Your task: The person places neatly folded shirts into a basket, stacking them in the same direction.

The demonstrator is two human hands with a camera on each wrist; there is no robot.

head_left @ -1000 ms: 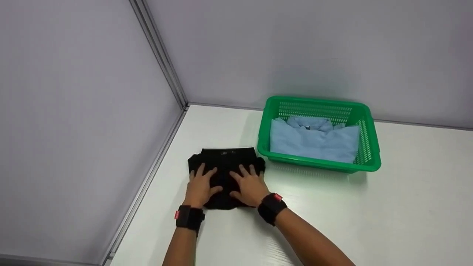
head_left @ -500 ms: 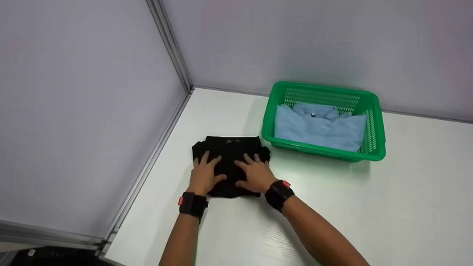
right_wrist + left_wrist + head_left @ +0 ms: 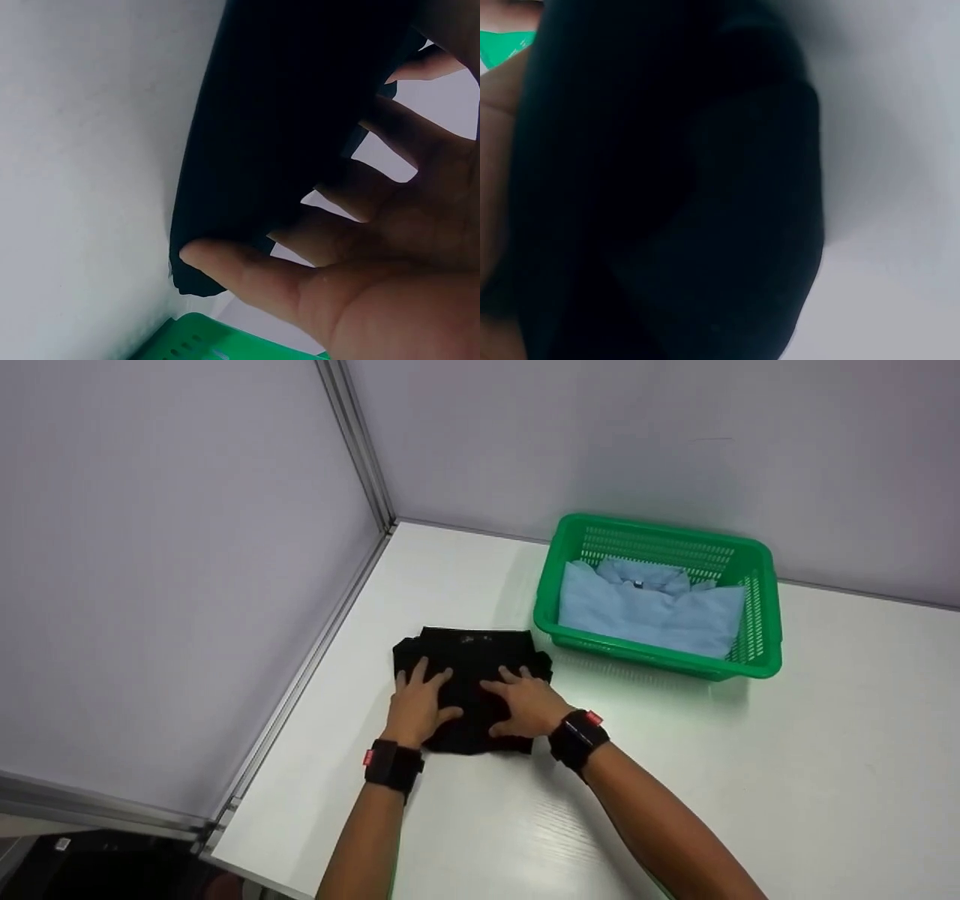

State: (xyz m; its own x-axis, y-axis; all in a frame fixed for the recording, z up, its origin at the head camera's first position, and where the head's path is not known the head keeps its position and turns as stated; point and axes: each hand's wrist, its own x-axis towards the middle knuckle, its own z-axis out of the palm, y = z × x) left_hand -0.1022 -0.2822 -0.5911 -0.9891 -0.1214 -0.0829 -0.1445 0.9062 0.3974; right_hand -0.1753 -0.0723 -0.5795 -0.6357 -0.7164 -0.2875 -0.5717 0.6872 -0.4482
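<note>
Black folded garment [image 3: 466,690] noted directly beneath your fingers [image 3: 439,681], lying on the tabletop [image 3: 465,825] in front of you. Your left hand [image 3: 415,709] and right hand [image 3: 529,706] rest on its left and right portions, fingers extended and spread, neither clenched. The even spread is judged to share pressure across both halves and keep the folds flat.

Beyond your hands, a black wristband [image 3: 394,765] circles each wrist. A small pale marking shows near the garment's far edge. To the right and farther back, near but apart from the garment, stands a green basket [image 3: 645,655] containing a light blue shirt [image 3: 645,619], folded with its collar toward the back. That offset appears to leave your hands working room.

Views compared: the head view alone shows the whole garment and the shirt clearly. The right wrist view adds the underside of your right hand, with open space between palm and fabric; some fingertips are obscured there. The left wrist view is mostly dark fabric, exposing a rounded side edge; your left fingertips cannot be verified from it.
</note>
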